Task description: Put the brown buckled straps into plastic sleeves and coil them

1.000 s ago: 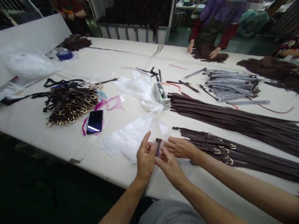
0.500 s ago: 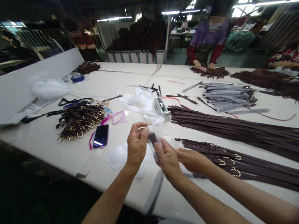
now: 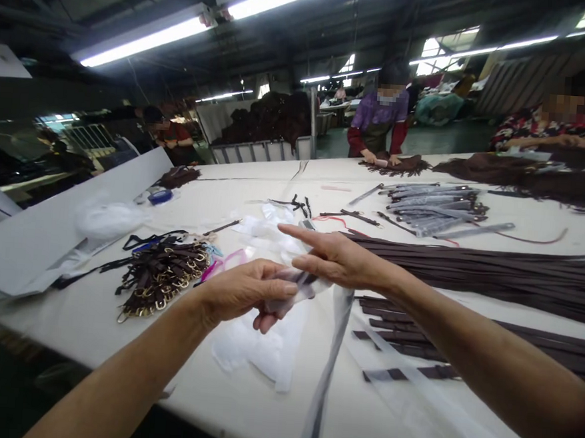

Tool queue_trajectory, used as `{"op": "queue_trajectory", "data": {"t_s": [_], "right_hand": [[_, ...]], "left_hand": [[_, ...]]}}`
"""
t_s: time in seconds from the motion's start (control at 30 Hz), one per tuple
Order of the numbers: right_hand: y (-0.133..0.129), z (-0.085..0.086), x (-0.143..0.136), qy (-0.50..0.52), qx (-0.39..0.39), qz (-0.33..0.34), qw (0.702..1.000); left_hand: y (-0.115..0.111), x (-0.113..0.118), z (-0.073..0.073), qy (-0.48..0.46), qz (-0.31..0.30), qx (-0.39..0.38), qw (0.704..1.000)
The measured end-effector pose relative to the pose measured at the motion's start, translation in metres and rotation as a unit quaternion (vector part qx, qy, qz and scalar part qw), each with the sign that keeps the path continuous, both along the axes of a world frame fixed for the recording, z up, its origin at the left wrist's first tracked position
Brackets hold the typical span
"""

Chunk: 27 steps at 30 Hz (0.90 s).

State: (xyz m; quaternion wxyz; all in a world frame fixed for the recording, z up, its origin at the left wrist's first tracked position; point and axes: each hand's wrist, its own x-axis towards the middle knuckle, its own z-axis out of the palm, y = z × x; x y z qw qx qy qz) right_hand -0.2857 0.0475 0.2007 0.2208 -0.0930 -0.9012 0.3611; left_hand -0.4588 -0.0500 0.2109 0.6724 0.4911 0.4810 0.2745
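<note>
My left hand [image 3: 247, 289] is closed on a folded clear plastic sleeve [image 3: 287, 299] that has something dark inside, seemingly a strap. Just above it is my right hand [image 3: 344, 259], its index finger stretched out to the left and its thumb resting at the sleeve's upper edge. A long, narrow plastic-covered strip [image 3: 332, 355] hangs from below the right hand toward the table's front edge. Crumpled white plastic [image 3: 258, 343] lies on the table under my hands. Whether the strip and the held sleeve are one piece cannot be made out.
Brown straps with gold buckles [image 3: 168, 270] are heaped at left. Long brown straps [image 3: 469, 265] lie at right, with wrapped straps [image 3: 428, 205] behind them. A white board [image 3: 72, 223] leans at the left edge. A co-worker [image 3: 382, 118] handles brown fringed material across the table.
My view has tilted up. My right hand has gone from gripping the sleeve to stretched fingers above it; my left hand now grips it. Another forearm at right is no longer seen.
</note>
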Motion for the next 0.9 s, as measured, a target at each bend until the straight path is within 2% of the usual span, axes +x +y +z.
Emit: {"op": "queue_trajectory", "data": {"t_s": [0.07, 0.13, 0.23, 0.3, 0.37, 0.43, 0.5, 0.6, 0.67, 0.73, 0.77, 0.8, 0.83, 0.9], "right_hand": [[0.004, 0.019, 0.001, 0.047, 0.037, 0.000, 0.998], [0.005, 0.034, 0.002, 0.112, 0.076, -0.005, 0.991], [0.001, 0.041, -0.003, 0.227, 0.085, -0.104, 0.965], [-0.003, 0.031, -0.013, 0.259, 0.067, -0.183, 0.946], [-0.008, 0.012, -0.027, 0.257, 0.020, -0.212, 0.942], [-0.014, -0.010, -0.042, 0.260, -0.096, -0.189, 0.942], [-0.022, -0.030, -0.049, 0.262, -0.232, -0.134, 0.927], [-0.036, -0.047, -0.037, 0.219, -0.361, -0.066, 0.904], [-0.045, -0.047, -0.012, 0.184, -0.409, -0.058, 0.892], [-0.054, -0.035, 0.021, 0.174, -0.444, -0.080, 0.875], [-0.058, -0.025, 0.038, 0.178, -0.460, -0.097, 0.864], [-0.059, -0.013, 0.054, 0.191, -0.474, -0.114, 0.852], [-0.059, 0.000, 0.068, 0.214, -0.481, -0.128, 0.841], [-0.050, 0.029, 0.088, 0.297, -0.457, -0.132, 0.828]], "left_hand": [[0.000, 0.005, 0.012, -0.018, -0.012, 0.002, 1.000], [0.001, 0.010, 0.033, -0.036, -0.002, 0.049, 0.998], [0.004, 0.019, 0.073, -0.070, 0.052, 0.192, 0.978], [0.008, 0.028, 0.102, -0.070, 0.085, 0.286, 0.952], [0.014, 0.036, 0.129, -0.052, 0.110, 0.364, 0.923], [0.023, 0.041, 0.156, -0.034, 0.130, 0.440, 0.888], [0.033, 0.039, 0.180, -0.021, 0.134, 0.516, 0.845], [0.051, 0.020, 0.203, 0.029, 0.129, 0.611, 0.781], [0.063, -0.002, 0.201, 0.132, 0.138, 0.657, 0.729], [0.072, -0.025, 0.179, 0.272, 0.143, 0.681, 0.664], [0.076, -0.034, 0.161, 0.335, 0.135, 0.682, 0.636], [0.077, -0.039, 0.140, 0.379, 0.123, 0.676, 0.620], [0.077, -0.041, 0.116, 0.410, 0.108, 0.659, 0.621], [0.068, -0.033, 0.066, 0.426, 0.084, 0.623, 0.650]]}}
